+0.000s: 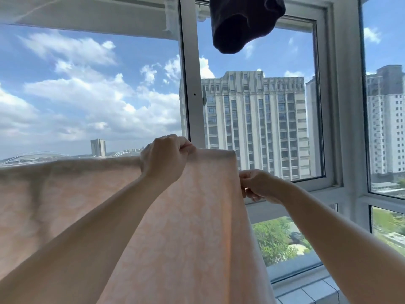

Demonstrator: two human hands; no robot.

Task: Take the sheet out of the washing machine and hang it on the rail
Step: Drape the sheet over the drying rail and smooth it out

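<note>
A pale peach sheet (197,216) with a faint white pattern is stretched out before me in front of the window, its top edge running level from the far left to the middle. My left hand (164,159) grips that top edge near the sheet's right corner, fingers curled round the cloth. Just below and to the right, my right hand (258,185) pinches the sheet's right side edge. The sheet falls down out of view at the bottom. The rail itself is hidden under the cloth or out of view; I cannot tell which.
A dark garment (243,23) hangs from above at the top middle. White window frames (190,95) stand straight ahead, with tall buildings and sky beyond. A tiled sill (311,290) lies at the lower right.
</note>
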